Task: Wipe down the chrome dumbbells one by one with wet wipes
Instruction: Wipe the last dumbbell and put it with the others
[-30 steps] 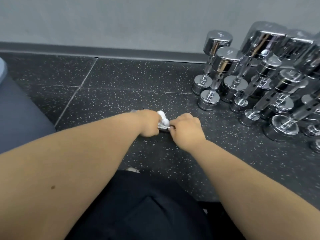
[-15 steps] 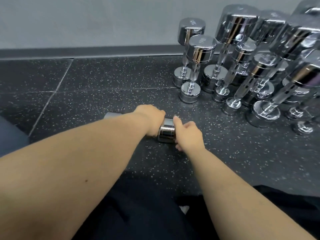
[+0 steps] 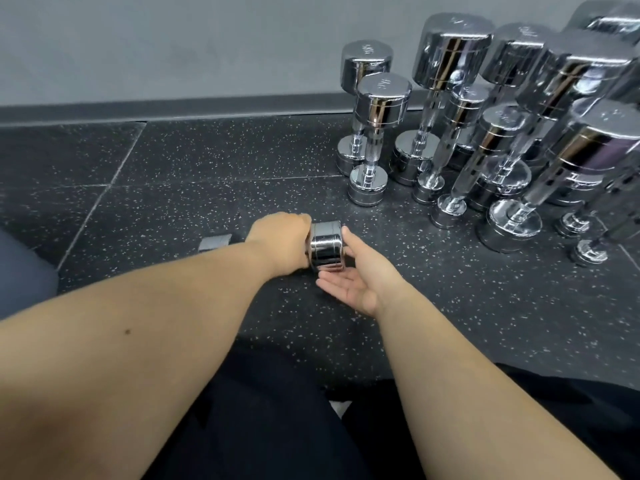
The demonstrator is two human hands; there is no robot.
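The small chrome dumbbell (image 3: 325, 245) lies on its side, in front and to the left of the upright dumbbells (image 3: 381, 102). The left hand (image 3: 280, 241) grips its handle. The right hand (image 3: 360, 282), closed on the head a moment ago, now lies open, palm up, against that head. No wet wipe shows, so wiping here appears finished or paused.

place: gym | evidence: upright chrome dumbbells (image 3: 485, 133) clustered on speckled black rubber floor tiles (image 3: 207, 161)
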